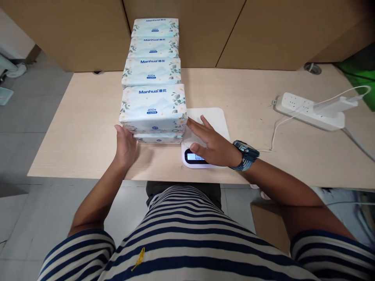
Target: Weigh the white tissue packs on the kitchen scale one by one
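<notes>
Soft tissue packs in white and pale blue with flower prints stand in a row running away from me. The nearest tissue pack point(152, 103) lies on top of another tissue pack point(159, 139), whose front edge shows beneath it. At the stack's left side is my left hand point(125, 144), thumb raised and fingers partly hidden against the packs. My right hand point(209, 142) has its fingers stretched out, their tips at the right side of the nearest pack. Under that hand sits a white digital scale point(218, 119) with a lit display, its digits partly covered.
Behind the row, brown panels point(187, 35) border the light wooden table point(243, 93). A white power strip point(310, 111) with a plugged-in charger and cables lies on the right. Below the table's front edge, a cardboard box point(268, 224) is on the floor.
</notes>
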The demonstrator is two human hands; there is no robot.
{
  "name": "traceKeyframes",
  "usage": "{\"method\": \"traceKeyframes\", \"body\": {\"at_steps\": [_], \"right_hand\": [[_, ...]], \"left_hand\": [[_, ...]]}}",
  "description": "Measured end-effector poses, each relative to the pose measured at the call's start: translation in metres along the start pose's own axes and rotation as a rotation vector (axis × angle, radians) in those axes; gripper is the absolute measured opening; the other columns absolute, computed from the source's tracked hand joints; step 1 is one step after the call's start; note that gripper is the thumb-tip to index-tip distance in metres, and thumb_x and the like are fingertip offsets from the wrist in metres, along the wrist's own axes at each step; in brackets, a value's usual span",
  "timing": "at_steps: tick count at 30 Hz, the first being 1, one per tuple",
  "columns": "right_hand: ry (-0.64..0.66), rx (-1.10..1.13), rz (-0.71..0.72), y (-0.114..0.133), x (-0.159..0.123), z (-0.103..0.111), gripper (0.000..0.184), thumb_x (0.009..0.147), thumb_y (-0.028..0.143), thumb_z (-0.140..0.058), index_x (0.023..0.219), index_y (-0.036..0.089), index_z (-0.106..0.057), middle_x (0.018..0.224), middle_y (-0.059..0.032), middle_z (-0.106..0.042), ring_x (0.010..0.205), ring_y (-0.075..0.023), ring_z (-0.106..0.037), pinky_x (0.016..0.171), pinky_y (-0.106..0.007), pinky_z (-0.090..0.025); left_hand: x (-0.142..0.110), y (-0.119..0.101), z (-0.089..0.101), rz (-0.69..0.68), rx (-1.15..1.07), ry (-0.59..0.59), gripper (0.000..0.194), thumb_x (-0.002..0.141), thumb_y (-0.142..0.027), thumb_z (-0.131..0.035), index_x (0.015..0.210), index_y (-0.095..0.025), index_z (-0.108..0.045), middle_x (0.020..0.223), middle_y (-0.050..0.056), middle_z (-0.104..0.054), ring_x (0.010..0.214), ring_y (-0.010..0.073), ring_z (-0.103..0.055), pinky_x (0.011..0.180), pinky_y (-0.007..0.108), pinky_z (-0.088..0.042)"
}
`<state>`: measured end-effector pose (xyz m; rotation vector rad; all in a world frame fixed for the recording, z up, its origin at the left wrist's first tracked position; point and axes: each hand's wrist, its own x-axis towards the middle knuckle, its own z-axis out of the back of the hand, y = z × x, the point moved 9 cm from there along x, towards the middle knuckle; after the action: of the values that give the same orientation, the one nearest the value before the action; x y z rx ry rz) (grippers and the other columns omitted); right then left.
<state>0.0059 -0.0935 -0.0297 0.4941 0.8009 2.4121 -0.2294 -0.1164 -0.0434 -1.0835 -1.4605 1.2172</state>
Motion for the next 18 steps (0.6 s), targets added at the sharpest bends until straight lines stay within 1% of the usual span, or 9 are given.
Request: {"method": "traceKeyframes", "body": {"at_steps": [3, 5, 8, 10, 11, 12, 14, 16, 18], "right_hand": [[-0.018, -0.019, -0.025, -0.003, -0.007, 0.005, 0.096, 0.103, 0.089, -0.021, 0.182, 0.038, -0.002, 0.189, -0.0053, -0.025, 0.175, -0.0359, -0.027, 0.143, -0.075, -0.008], [-0.080, -0.080, -0.056, -0.007, -0.017, 0.014, 0.095, 0.103, 0.088, -0.017, 0.183, 0.037, -0.003, 0.189, -0.0072, -0.026, 0.176, -0.0359, -0.026, 0.143, -0.075, -0.005], [-0.224, -0.212, -0.146, -0.025, -0.042, 0.035, 0.094, 0.105, 0.085, -0.015, 0.183, 0.034, -0.005, 0.189, -0.0099, -0.027, 0.175, -0.0378, -0.026, 0.142, -0.077, -0.003], [-0.295, -0.287, -0.233, -0.047, -0.059, 0.048, 0.091, 0.106, 0.082, -0.015, 0.183, 0.033, -0.009, 0.188, -0.0115, -0.030, 0.175, -0.0392, -0.028, 0.141, -0.078, -0.006], [-0.312, -0.317, -0.273, -0.060, -0.065, 0.054, 0.091, 0.107, 0.081, -0.015, 0.183, 0.031, -0.011, 0.187, -0.0129, -0.032, 0.174, -0.0398, -0.030, 0.140, -0.079, -0.008], [-0.321, -0.346, -0.308, -0.075, -0.070, 0.058, 0.091, 0.108, 0.080, -0.016, 0.182, 0.029, -0.015, 0.186, -0.0145, -0.035, 0.174, -0.0404, -0.031, 0.139, -0.080, -0.010], [-0.330, -0.399, -0.354, -0.102, -0.075, 0.066, 0.090, 0.108, 0.078, -0.018, 0.181, 0.024, -0.024, 0.183, -0.0177, -0.040, 0.172, -0.0415, -0.035, 0.138, -0.082, -0.013], [-0.333, -0.432, -0.378, -0.123, -0.075, 0.070, 0.088, 0.109, 0.075, -0.021, 0.177, 0.021, -0.034, 0.180, -0.0190, -0.045, 0.170, -0.0420, -0.039, 0.137, -0.083, -0.013], [-0.322, -0.401, -0.399, -0.139, -0.075, 0.070, 0.084, 0.110, 0.071, -0.020, 0.173, 0.020, -0.043, 0.176, -0.0182, -0.051, 0.167, -0.0417, -0.044, 0.137, -0.084, -0.017]], "left_hand": [[0.002, 0.001, 0.002, -0.029, 0.013, 0.023, 0.113, 0.083, -0.109, -0.037, 0.155, -0.027, -0.063, 0.158, 0.001, -0.071, 0.172, 0.0380, -0.037, 0.145, 0.054, -0.032], [0.001, -0.001, 0.008, -0.073, 0.036, 0.007, 0.107, 0.089, -0.105, -0.032, 0.156, -0.028, -0.062, 0.166, -0.001, -0.065, 0.174, 0.0368, -0.033, 0.146, 0.053, -0.029], [-0.009, -0.003, 0.034, -0.178, 0.143, -0.118, 0.091, 0.097, -0.098, -0.029, 0.161, -0.041, -0.057, 0.180, -0.011, -0.045, 0.179, 0.0278, -0.021, 0.150, 0.047, -0.019], [-0.016, 0.000, 0.054, -0.213, 0.213, -0.215, 0.082, 0.098, -0.096, -0.029, 0.163, -0.051, -0.052, 0.184, -0.018, -0.035, 0.180, 0.0227, -0.015, 0.151, 0.043, -0.011], [-0.019, 0.004, 0.063, -0.208, 0.232, -0.257, 0.083, 0.098, -0.097, -0.028, 0.164, -0.052, -0.050, 0.185, -0.018, -0.033, 0.180, 0.0229, -0.013, 0.152, 0.044, -0.007], [-0.020, 0.009, 0.070, -0.185, 0.245, -0.283, 0.088, 0.096, -0.098, -0.024, 0.166, -0.051, -0.049, 0.186, -0.016, -0.032, 0.180, 0.0246, -0.013, 0.152, 0.047, -0.005], [-0.020, 0.019, 0.077, -0.126, 0.258, -0.309, 0.101, 0.092, -0.102, -0.014, 0.167, -0.043, -0.049, 0.186, -0.008, -0.036, 0.180, 0.0298, -0.015, 0.151, 0.053, -0.003], [-0.018, 0.024, 0.074, -0.092, 0.281, -0.285, 0.112, 0.090, -0.102, -0.006, 0.163, -0.034, -0.056, 0.182, 0.001, -0.045, 0.178, 0.0333, -0.023, 0.150, 0.054, -0.004], [-0.017, 0.026, 0.064, -0.065, 0.342, -0.202, 0.113, 0.091, -0.101, -0.007, 0.153, -0.028, -0.067, 0.173, 0.008, -0.057, 0.174, 0.0342, -0.034, 0.150, 0.052, -0.009]]}}
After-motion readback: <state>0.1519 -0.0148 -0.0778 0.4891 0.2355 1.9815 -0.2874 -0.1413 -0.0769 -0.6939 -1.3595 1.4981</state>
